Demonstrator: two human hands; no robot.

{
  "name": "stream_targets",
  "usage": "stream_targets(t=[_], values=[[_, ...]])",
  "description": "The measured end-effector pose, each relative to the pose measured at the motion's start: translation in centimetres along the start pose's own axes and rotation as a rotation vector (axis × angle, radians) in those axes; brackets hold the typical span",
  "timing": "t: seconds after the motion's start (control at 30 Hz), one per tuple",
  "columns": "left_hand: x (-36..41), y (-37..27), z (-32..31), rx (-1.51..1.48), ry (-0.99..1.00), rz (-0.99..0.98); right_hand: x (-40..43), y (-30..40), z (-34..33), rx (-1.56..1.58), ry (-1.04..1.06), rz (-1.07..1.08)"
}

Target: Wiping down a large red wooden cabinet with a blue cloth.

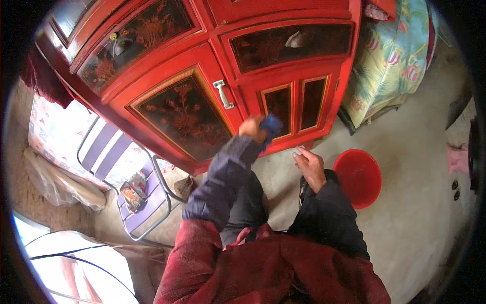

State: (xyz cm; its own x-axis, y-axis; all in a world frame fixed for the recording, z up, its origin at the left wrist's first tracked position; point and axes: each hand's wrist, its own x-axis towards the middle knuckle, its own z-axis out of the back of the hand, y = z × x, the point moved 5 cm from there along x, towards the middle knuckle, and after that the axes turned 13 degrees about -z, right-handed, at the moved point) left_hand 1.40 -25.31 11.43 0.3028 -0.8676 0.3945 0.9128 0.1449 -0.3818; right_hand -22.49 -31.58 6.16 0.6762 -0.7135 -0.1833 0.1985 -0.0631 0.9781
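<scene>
A blue cloth (271, 127) is bunched in my left hand (253, 128), which is against or very near the lower front of a red wooden cabinet (246, 91). The hand and cloth are slightly blurred, beside a door with two narrow dark panels. My right hand (310, 167) hangs in front of the cabinet's bottom edge with its fingers apart and nothing in them. A white metal handle (223, 94) is fixed to the larger door, above my left hand.
A red plastic basin (357, 178) rests on the concrete floor right of my right hand. At the left stands a folding chair (150, 186) with purple slats and a phone-like device (131, 196) on its seat. A patterned cloth (391, 64) covers something at the upper right.
</scene>
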Motion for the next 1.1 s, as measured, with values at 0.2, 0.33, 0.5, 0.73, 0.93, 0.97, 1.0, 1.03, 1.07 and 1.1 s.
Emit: stream_targets(t=[0.2, 0.33, 0.5, 0.73, 0.93, 0.97, 1.0, 1.03, 1.07, 1.1], values=[[-6.4, -1.7, -3.2, -0.846, -0.245, 0.233, -2.2, 7.1, 0.6, -0.018, -0.149, 0.240], [-5.9, -7.0, -0.3, -1.221, -0.304, 0.210, -4.9, 11.7, -1.6, -0.327, -0.233, 0.585], [-7.1, -7.8, 1.2, -1.320, -0.305, 0.246, -6.4, 10.8, -3.7, -0.501, -0.205, 0.696], [-9.1, -9.2, 1.1, -1.273, -0.322, 0.193, -7.5, 9.8, -4.2, -0.506, -0.162, 0.659], [-8.4, -10.2, 3.4, -0.959, -0.269, 0.102, -8.3, 11.4, -3.8, -0.430, -0.195, 0.632], [-8.1, -10.3, 3.8, -0.958, -0.270, 0.084, -8.2, 11.7, -3.7, -0.402, -0.189, 0.609], [-7.9, -10.6, 4.3, -0.953, -0.303, 0.053, -8.1, 12.0, -3.6, -0.397, -0.206, 0.617], [-7.7, -10.9, 4.9, -0.948, -0.336, 0.022, -8.1, 12.6, -3.5, -0.397, -0.218, 0.630], [-7.4, -11.0, 5.2, -0.975, -0.351, 0.022, -8.2, 13.3, -3.5, -0.374, -0.219, 0.642], [-7.0, -11.4, 5.9, -0.974, -0.352, 0.010, -8.2, 13.9, -3.6, -0.350, -0.214, 0.650]])
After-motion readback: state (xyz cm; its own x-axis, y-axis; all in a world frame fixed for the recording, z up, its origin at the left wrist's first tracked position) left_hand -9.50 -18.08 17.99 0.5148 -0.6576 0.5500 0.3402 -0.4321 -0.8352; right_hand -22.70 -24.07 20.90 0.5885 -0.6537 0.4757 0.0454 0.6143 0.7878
